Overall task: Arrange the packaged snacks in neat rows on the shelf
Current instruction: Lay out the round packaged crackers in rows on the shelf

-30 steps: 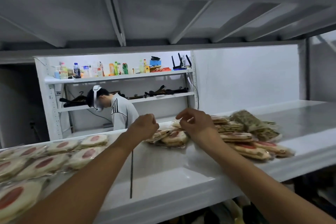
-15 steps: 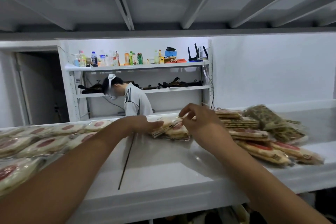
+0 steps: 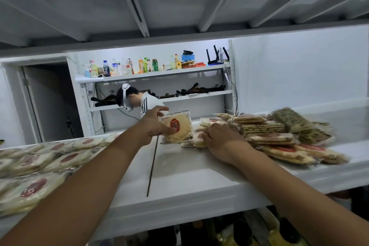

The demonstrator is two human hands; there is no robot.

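Left hand (image 3: pixel 153 127) pinches a round cracker packet (image 3: pixel 179 129): one finger over the top edge, another on the red-marked face. Packet is upright, lifted off the white shelf (image 3: pixel 189 175). Right hand (image 3: pixel 221 141) is palm-down on the loose snack pile (image 3: pixel 269 139), fingertips bent over the leftmost packets. Gripping or just pressing, can't tell. Laid-out packets (image 3: pixel 40 164) lie well left of the left fingers.

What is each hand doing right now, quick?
Left hand: holding a round snack packet upright.
Right hand: on the snack pile; grip cannot be told.
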